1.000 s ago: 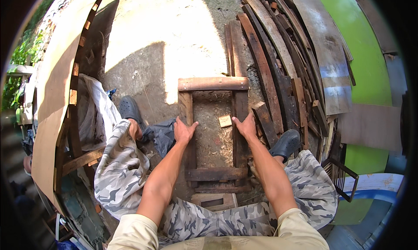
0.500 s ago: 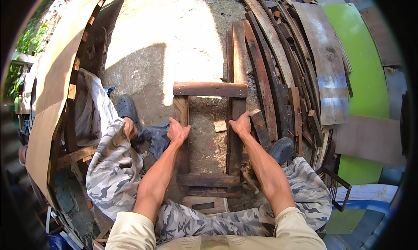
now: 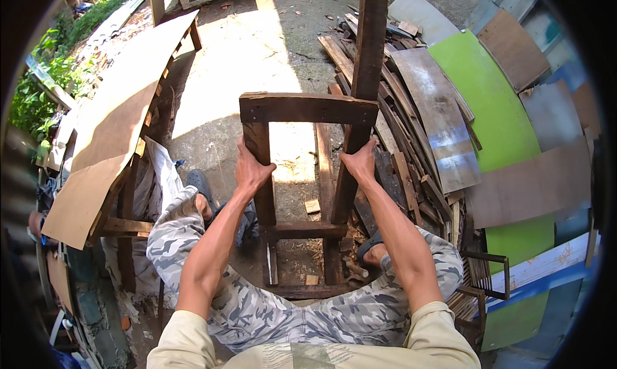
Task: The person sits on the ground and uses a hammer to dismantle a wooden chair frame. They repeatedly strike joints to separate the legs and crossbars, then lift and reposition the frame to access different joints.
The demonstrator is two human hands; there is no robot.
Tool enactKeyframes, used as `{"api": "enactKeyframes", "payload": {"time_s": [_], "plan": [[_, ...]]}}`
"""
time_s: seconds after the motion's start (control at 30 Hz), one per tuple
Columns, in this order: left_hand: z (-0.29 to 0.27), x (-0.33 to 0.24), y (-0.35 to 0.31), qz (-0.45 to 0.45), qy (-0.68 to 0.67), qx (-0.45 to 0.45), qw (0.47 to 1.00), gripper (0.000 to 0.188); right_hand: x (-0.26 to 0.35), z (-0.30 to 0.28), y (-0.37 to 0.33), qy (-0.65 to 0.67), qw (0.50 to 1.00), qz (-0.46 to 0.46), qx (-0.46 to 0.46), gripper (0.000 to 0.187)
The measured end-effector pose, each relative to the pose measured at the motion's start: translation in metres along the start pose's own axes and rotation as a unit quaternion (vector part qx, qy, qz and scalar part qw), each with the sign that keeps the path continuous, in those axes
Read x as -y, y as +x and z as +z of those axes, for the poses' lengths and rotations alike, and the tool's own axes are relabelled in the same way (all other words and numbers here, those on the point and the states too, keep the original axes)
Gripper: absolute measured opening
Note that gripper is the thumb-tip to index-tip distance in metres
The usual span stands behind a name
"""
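A dark brown wooden frame point(image 3: 308, 110) is raised and tilted between my knees. It has two uprights joined by an upper and a lower crosspiece, and its right upright runs far beyond the upper one. My left hand point(image 3: 253, 168) is wrapped round the left upright, just below the upper crosspiece. Gripping the right upright at about the same height is my right hand point(image 3: 360, 161). More dark timbers point(image 3: 324, 153) show low behind the frame; whether they are joined to it I cannot tell. A small pale wood block point(image 3: 312, 206) lies on the ground beyond the lower crosspiece.
Stacked boards and sticks point(image 3: 411, 144) line the right side, beside green sheets point(image 3: 491, 99). On the left stands a long bench-like table with a brown plywood top point(image 3: 109, 131). A slatted rack point(image 3: 485, 272) is by my right knee. Wood shavings lie on the concrete ground.
Both hands have lifted and tilted the wooden frame up from near the ground, so its long upright now rises toward the top of view. The view has also shifted, showing more ground ahead.
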State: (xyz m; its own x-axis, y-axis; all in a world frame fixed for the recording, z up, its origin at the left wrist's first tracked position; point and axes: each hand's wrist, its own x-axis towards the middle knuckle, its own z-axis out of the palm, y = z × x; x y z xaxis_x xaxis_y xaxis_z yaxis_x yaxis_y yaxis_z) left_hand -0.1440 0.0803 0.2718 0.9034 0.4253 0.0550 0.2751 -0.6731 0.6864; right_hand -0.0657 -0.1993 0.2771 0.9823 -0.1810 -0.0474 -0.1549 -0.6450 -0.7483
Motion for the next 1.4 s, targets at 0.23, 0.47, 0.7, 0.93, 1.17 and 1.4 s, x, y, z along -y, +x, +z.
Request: {"api": "enactKeyframes", "payload": {"time_s": [0.23, 0.47, 0.7, 0.93, 1.17, 1.4], "plan": [[-0.021, -0.007, 0.006, 0.155, -0.109, -0.114, 0.975, 0.103, 0.028, -0.013, -0.019, 0.056, 0.973, -0.182, -0.129, 0.077], [-0.017, 0.015, -0.010, 0.189, -0.075, -0.132, 0.970, 0.097, 0.020, -0.005, -0.029, 0.087, 0.952, -0.248, -0.158, 0.063], [-0.042, -0.009, 0.001, 0.202, -0.058, -0.126, 0.969, 0.097, 0.028, -0.004, -0.028, 0.094, 0.945, -0.248, -0.190, 0.065], [-0.031, 0.045, 0.024, 0.212, -0.094, -0.130, 0.964, 0.104, 0.047, 0.018, -0.027, 0.049, 0.964, -0.226, -0.133, 0.085], [-0.037, 0.024, 0.020, 0.180, -0.116, -0.134, 0.968, 0.106, 0.069, 0.006, -0.014, 0.094, 0.962, -0.217, -0.134, 0.078], [-0.002, 0.015, 0.005, 0.167, -0.067, -0.166, 0.970, 0.105, 0.013, 0.007, -0.006, 0.141, 0.963, -0.199, -0.117, 0.079]]}}
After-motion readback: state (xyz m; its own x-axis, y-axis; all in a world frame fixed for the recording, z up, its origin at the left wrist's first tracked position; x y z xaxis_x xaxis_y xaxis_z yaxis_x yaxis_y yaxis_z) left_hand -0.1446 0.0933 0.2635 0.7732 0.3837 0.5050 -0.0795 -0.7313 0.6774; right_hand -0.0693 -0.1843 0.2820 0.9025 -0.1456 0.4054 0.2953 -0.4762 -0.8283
